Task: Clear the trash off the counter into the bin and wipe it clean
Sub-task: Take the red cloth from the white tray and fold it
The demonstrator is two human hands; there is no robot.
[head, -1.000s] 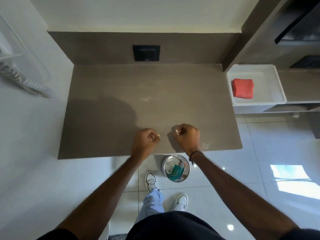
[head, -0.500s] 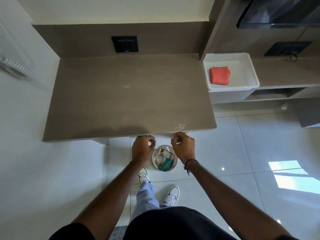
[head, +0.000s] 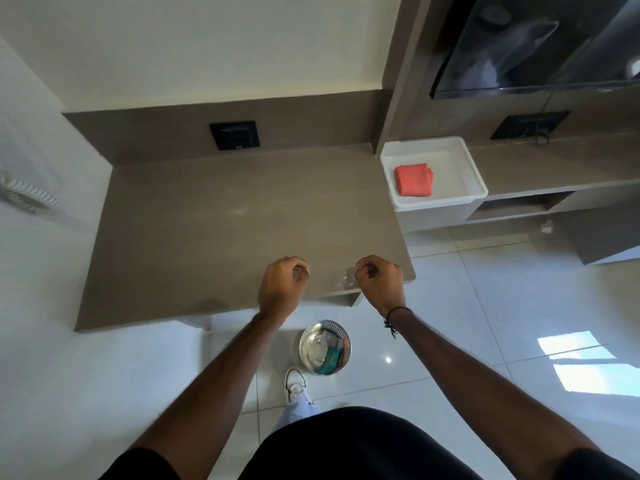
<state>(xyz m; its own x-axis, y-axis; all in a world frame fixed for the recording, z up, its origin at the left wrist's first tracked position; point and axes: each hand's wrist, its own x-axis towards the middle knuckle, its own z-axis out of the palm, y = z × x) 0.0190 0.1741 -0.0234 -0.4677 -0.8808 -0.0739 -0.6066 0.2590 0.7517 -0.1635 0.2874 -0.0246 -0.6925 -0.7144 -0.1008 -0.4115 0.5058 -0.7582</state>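
Observation:
The brown counter looks bare apart from faint pale smears and a few small white specks near its front right corner. My left hand hangs over the front edge with its fingers curled in. My right hand is curled the same way, fingertips right beside the specks; I see nothing held in either hand. The round metal bin stands on the floor below and between my hands, with wrappers inside. A folded red cloth lies in a white tray to the right of the counter.
A black wall socket sits in the backsplash. A lower shelf unit runs right of the tray under a dark screen. A coiled cord hangs on the left wall. My shoe is next to the bin on glossy tiles.
My hands went from the counter's front edge down over the bin, then came back up over the edge. The view has tilted up and away from the counter.

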